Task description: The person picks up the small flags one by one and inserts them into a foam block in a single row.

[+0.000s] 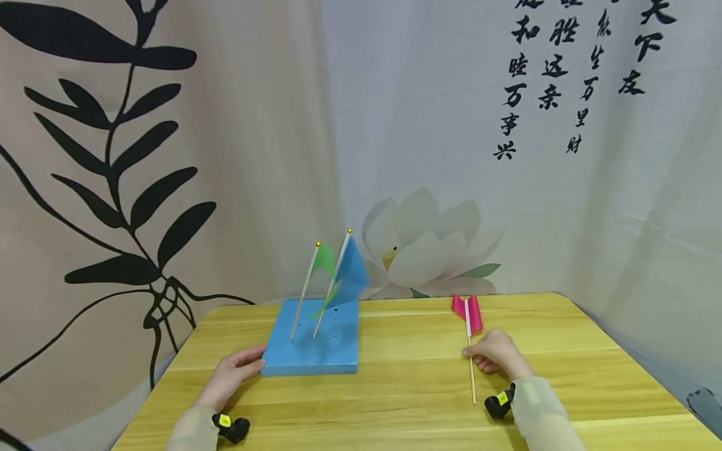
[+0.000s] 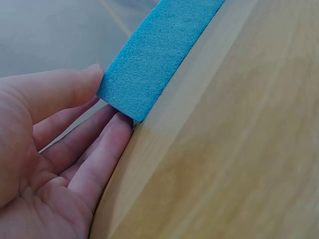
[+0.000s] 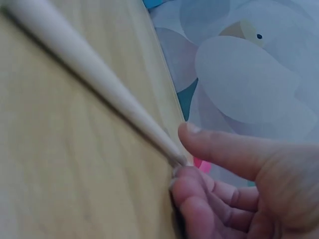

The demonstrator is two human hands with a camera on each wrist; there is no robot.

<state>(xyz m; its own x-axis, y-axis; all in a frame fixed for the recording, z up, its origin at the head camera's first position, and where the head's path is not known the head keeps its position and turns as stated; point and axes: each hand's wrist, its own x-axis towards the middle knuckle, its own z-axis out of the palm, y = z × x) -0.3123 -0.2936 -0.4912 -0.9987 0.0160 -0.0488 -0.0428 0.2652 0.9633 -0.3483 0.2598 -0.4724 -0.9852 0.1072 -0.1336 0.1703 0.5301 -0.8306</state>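
Note:
A blue foam board [image 1: 338,357] lies on the table with two flags upright in it: a green flag [image 1: 324,258] and a larger blue flag [image 1: 351,275]. My left hand [image 1: 237,373] touches its left edge, fingers extended; the left wrist view shows the thumb and fingertips at a corner of the board [image 2: 144,69]. A pink flag [image 1: 475,313] has its stick [image 3: 104,79] close along the tabletop to the right. Over that stick is my right hand [image 1: 496,352], fingertips right at the wood, with the thumb apart from the fingers in the right wrist view.
Small holes [image 1: 336,336] dot the board right of the standing flags. The wooden table [image 1: 406,401] ends just beyond the pink cloth. Behind it hangs a pale curtain [image 1: 271,156] with printed leaves, a lotus and writing. Each wrist wears a small black camera [image 1: 239,431].

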